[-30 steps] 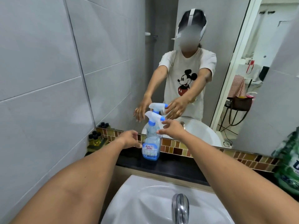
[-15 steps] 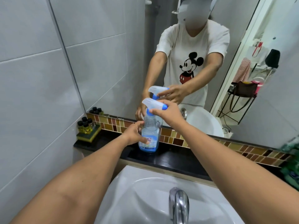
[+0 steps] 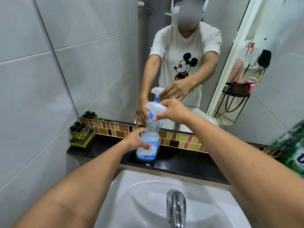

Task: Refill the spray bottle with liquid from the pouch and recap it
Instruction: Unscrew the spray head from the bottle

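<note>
A clear spray bottle [image 3: 150, 129] with a little blue liquid at its bottom stands upright on the black ledge [image 3: 181, 159] behind the sink. My left hand [image 3: 136, 142] wraps around its lower body at the label. My right hand [image 3: 171, 111] grips the white trigger head [image 3: 153, 106] and its blue collar on top of the bottle. A green pouch [image 3: 294, 145] shows at the right edge, partly cut off by the frame.
A mirror [image 3: 164, 46] runs along the back wall and reflects a person and the bottle. Small yellow bottles [image 3: 79, 131] sit on a sponge at the ledge's left end. The white sink [image 3: 148, 203] and chrome tap [image 3: 176, 206] lie below.
My left hand has closed around the bottle's lower body, and my right hand has settled over the trigger head. The view has moved closer.
</note>
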`<state>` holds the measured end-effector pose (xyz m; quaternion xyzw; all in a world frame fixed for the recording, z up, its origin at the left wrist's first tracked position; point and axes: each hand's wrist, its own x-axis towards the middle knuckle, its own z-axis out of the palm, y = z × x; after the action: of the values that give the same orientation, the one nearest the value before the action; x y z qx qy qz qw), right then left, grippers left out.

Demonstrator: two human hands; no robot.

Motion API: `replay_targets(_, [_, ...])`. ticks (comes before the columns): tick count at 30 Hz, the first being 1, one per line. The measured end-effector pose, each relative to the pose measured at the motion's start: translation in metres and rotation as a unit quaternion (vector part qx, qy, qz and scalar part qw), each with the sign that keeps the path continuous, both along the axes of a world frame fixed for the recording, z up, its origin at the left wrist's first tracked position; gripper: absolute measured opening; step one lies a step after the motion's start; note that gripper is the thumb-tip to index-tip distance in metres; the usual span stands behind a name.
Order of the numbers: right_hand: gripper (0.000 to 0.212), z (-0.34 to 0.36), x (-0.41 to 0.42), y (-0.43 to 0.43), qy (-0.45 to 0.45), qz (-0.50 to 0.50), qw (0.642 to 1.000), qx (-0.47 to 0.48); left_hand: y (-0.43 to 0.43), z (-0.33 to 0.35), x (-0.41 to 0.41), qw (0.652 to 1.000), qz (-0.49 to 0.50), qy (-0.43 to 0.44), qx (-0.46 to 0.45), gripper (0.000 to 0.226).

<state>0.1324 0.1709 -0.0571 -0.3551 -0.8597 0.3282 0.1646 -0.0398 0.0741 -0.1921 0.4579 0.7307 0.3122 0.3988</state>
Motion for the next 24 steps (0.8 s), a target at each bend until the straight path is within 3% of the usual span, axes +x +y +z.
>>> replay_targets(4, [0.038, 0.008, 0.019, 0.000, 0.003, -0.025, 1.000, -0.005, -0.004, 0.013, 0.005, 0.999, -0.027, 0.039, -0.002, 0.070])
replay_targets(9, [0.061, 0.015, 0.053, -0.005, -0.038, -0.050, 0.998, -0.030, -0.010, 0.039, 0.016, 0.995, -0.049, 0.088, -0.004, 0.073])
replay_targets(12, [0.052, 0.021, 0.077, -0.012, -0.020, -0.068, 0.996, -0.048, -0.011, 0.051, 0.025, 0.992, -0.062, 0.108, -0.005, 0.091])
replay_targets(17, [0.029, 0.039, 0.122, -0.030, 0.019, -0.108, 0.991, -0.078, -0.017, 0.075, 0.048, 0.985, -0.077, 0.152, 0.010, 0.079])
replay_targets(21, [0.043, 0.047, 0.148, -0.039, 0.016, -0.138, 0.987, -0.080, -0.022, 0.087, 0.063, 0.978, -0.081, 0.191, 0.018, 0.079])
replay_targets(24, [0.034, 0.051, 0.168, -0.045, 0.029, -0.157, 0.984, -0.072, -0.026, 0.093, 0.072, 0.977, -0.079, 0.195, 0.016, 0.077])
